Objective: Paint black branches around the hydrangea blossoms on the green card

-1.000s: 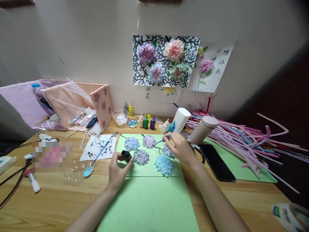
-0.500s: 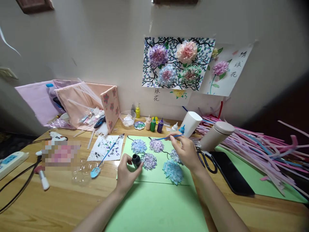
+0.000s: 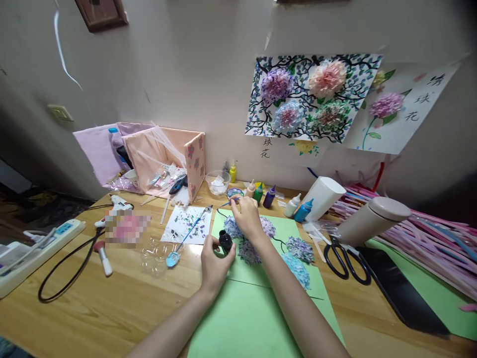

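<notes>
I have the light green sheet of paper (image 3: 246, 311) as my landmark. Over its far left part, my left hand (image 3: 216, 263) is closed around a small, dark, open-necked bottle (image 3: 225, 243), thumb and fingers on its sides. My right hand (image 3: 248, 219) pinches a thin blue brush (image 3: 230, 202) between its fingertips, above the sheet's far left edge, and its forearm crosses over the sheet. On the sheet I see a ruffled blue-lilac flower (image 3: 231, 227) partly behind the right hand, three purplish ruffled flowers (image 3: 299, 249) and a turquoise one (image 3: 297, 271), with dark painted stem lines (image 3: 278, 241) between some. Left of the sheet lies a paint-dabbed white paper (image 3: 182, 223) with a second blue brush (image 3: 192, 229) across it. Beyond the far edge stand white (image 3: 292, 205), blue (image 3: 303, 211), purple (image 3: 269, 198) and green squeeze bottles (image 3: 258, 193). To its right are black-handled scissors (image 3: 347, 264) and a black phone (image 3: 404, 293).
</notes>
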{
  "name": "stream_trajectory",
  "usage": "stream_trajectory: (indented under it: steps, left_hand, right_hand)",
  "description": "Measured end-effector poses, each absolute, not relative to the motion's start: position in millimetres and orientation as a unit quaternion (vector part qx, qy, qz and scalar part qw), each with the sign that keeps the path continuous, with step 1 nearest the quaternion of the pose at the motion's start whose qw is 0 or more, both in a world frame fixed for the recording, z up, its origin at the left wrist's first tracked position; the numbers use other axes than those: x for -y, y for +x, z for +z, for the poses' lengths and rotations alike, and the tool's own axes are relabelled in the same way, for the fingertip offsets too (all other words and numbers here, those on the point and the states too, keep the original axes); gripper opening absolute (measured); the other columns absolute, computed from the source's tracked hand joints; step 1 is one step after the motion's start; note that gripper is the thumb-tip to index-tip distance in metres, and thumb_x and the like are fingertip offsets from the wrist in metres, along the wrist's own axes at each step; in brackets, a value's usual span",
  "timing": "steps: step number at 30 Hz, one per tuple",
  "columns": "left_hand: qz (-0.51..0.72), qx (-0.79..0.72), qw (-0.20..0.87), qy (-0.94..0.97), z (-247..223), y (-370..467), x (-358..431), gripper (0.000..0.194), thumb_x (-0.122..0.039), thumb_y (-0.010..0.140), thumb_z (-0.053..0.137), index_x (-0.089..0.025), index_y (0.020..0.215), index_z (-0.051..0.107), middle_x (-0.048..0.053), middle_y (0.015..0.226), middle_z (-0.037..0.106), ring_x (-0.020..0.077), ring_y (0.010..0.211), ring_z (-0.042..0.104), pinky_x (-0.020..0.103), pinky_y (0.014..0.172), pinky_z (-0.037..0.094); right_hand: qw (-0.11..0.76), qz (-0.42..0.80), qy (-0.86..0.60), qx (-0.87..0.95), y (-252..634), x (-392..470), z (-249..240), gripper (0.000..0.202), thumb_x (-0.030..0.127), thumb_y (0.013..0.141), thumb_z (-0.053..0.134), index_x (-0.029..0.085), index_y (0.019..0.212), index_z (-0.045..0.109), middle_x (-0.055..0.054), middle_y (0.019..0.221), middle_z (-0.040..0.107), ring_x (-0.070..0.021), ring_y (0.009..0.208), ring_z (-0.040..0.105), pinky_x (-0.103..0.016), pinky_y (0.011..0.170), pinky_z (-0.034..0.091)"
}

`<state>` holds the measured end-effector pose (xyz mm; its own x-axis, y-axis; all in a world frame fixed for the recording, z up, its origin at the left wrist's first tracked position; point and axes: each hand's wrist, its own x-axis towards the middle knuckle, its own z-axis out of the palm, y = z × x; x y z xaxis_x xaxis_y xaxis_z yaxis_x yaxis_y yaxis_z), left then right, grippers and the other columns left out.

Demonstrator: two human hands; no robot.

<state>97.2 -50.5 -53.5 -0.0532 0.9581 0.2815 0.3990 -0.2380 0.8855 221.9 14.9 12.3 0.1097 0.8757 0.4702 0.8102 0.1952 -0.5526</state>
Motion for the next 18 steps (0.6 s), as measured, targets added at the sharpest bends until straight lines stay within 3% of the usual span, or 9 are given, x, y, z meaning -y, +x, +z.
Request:
stream_trajectory:
  steps: [18]
  left_hand:
    - [0.475, -0.549, 0.313, 0.612, -52.4, 98.5, 50.4, 0.028, -0.039, 0.071, 0.064, -0.021, 0.072, 0.042, -0.002, 0.068, 0.049, 0.0136, 0.064, 0.046, 0.027, 0.06, 0.037]
  right_hand:
    - [0.364, 0.064, -0.629, 0.683, 226.4, -19.4, -0.2, 0.021, 0.025, 0.09, 0.04, 0.02, 0.091, 0.06, -0.006, 0.089, 0.067, -0.0223, 0.092, 0.057, -0.036, 0.087, 0.034]
